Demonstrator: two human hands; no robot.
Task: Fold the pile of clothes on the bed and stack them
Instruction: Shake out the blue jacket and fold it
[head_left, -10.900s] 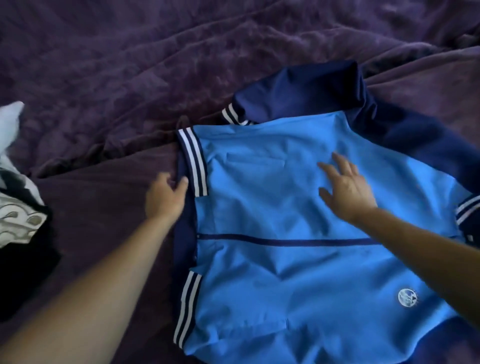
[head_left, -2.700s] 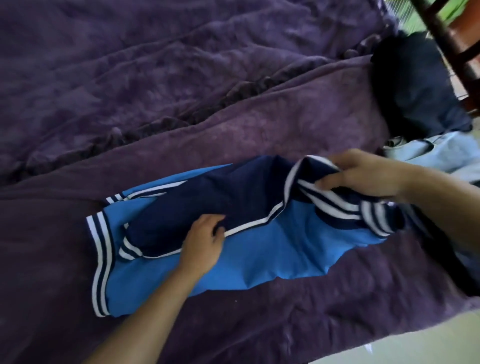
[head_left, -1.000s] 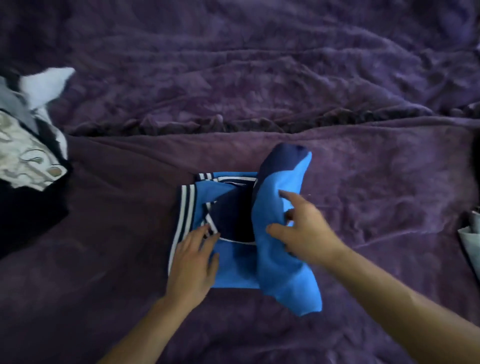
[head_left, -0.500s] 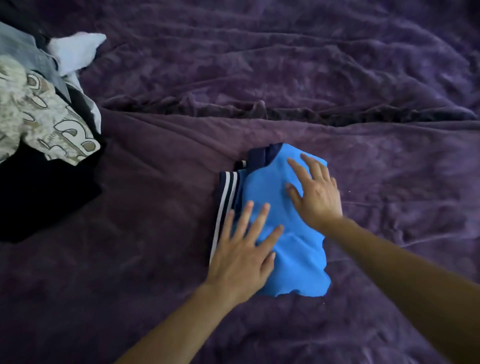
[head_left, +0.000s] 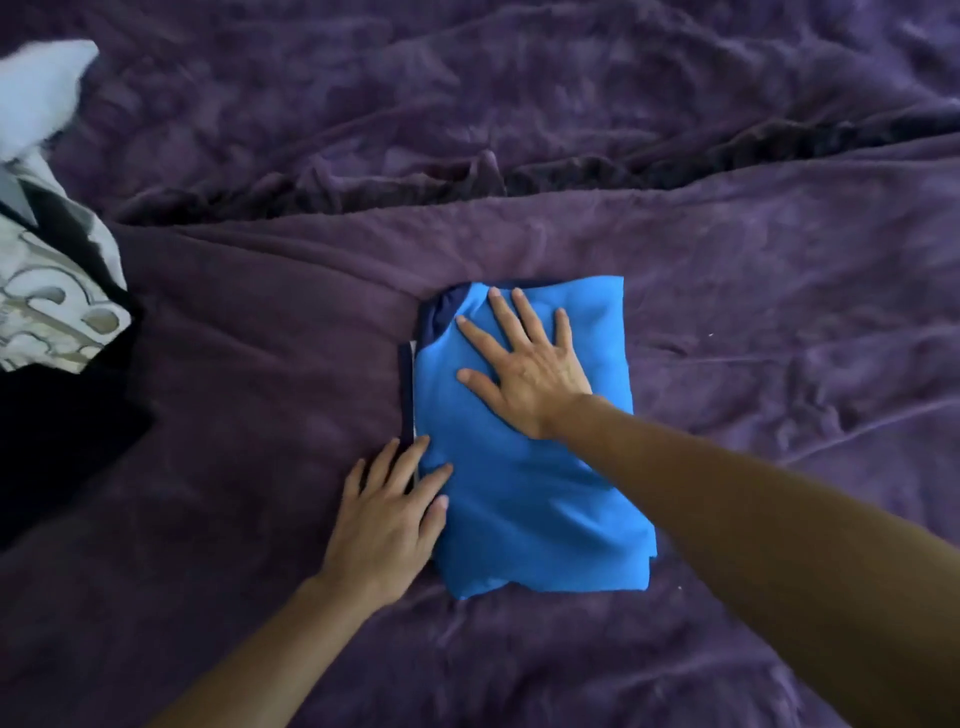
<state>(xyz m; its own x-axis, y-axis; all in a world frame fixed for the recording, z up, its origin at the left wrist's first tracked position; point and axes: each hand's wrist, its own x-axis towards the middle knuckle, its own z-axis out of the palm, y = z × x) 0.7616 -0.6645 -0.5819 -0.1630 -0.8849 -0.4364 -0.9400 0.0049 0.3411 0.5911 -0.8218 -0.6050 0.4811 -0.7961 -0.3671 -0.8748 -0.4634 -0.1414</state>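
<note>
Pressing down on the folded blue jacket with the right hand, palm flat, fingers straight and spread, gripping nothing. Resting the left hand flat against the jacket's left edge, fingers straight, partly on the purple blanket, likewise holding nothing. Working with the jacket lying near the blanket's middle, well apart from the pile of clothes at far left.

Single head view, facing down, seemingly close over bed
</note>
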